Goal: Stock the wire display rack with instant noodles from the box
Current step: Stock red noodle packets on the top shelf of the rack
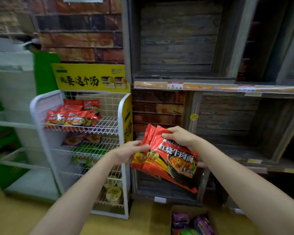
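I see a yellowish floor (20, 216), a brick-pattern wall (78, 31) and dark wooden shelving (180, 39) carrying a price tag (174, 85) marked 5. The white wire rack (122, 133) holds red packets (73, 114) on its top tier. Its yellow sign (90, 78) carries Chinese characters. My right hand (180, 136) grips the red noodle packs (168, 158), printed 红烧牛肉面, at the top; my left hand (131, 151) pinches their left edge. The box (190, 221) sits below.
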The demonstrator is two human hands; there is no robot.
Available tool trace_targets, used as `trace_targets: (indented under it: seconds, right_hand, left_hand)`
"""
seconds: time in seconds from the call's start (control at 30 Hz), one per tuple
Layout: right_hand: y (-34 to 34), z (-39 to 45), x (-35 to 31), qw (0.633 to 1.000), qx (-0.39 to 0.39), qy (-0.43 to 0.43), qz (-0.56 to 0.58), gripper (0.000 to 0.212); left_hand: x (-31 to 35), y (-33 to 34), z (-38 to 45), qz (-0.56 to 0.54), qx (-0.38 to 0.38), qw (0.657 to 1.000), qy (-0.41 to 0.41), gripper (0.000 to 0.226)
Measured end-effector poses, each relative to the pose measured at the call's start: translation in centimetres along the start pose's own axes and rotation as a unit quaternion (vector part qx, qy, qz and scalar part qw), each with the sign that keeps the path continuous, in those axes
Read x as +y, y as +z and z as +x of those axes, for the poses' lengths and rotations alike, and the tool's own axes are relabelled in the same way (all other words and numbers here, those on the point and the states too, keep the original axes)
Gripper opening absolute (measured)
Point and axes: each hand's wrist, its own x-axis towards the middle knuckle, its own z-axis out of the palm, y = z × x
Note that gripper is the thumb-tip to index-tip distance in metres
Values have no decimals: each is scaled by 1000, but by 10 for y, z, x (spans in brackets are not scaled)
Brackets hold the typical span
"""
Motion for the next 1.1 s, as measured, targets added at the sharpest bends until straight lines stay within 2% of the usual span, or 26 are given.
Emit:
trace_targets:
  seconds: [0.07,0.13,0.23,0.3,0.4,0.5,0.57,0.67,0.7,0.77,0.83,0.93,1.03,1.1]
  right_hand:
    - [20,15,-12,1000,-13,-5,-10,27]
    - [39,33,-21,999,-20,-13,-28,27]
    - [65,58,-35,998,-31,-31,-43,27]
    - [83,76,-43,996,-25,-50,-67,27]
    - [114,104,-57,995,6,-63,-80,34]
    - [145,134,-71,992,41,-77,-94,41]
    - [165,150,-83,990,35,-75,-111,56]
    - [199,177,-103,986,29,-45,-156,87]
    - [212,185,-110,988,28,-33,-151,98]
    - [237,202,-123,998,3,-4,-67,111]
    - [261,217,-131,998,-44,35,27,102]
    - [293,230,-142,987,-137,57,56,85]
    - [319,241,-147,985,-149,39,76,54]
    - [330,250,-147,984,-144,44,92,51]
  left_hand:
    - [-5,-5,-2,63,-19,998,2,28]
    - [-16,-15,0,93,12,995,22,40]
    - [-35,-48,-3,65,67,995,23,52]
    - [-48,-75,-6,41,86,995,10,50]
    - [-64,-117,-15,-7,104,995,-7,50]
    - [-86,-166,-23,-63,139,988,-27,61]
    - [-102,-198,-30,-111,170,979,-37,67]
    - [-120,-242,-42,-158,205,965,-41,62]
    - [-125,-256,-46,-173,213,961,-42,60]
    - [-134,-284,-55,-207,230,950,-39,60]
    - [-142,-309,-66,-229,240,943,-33,62]
    - [-152,-339,-76,-239,239,941,-24,58]
    - [-156,-357,-80,-223,226,948,-27,59]
    - [-163,-368,-79,-226,239,944,-30,60]
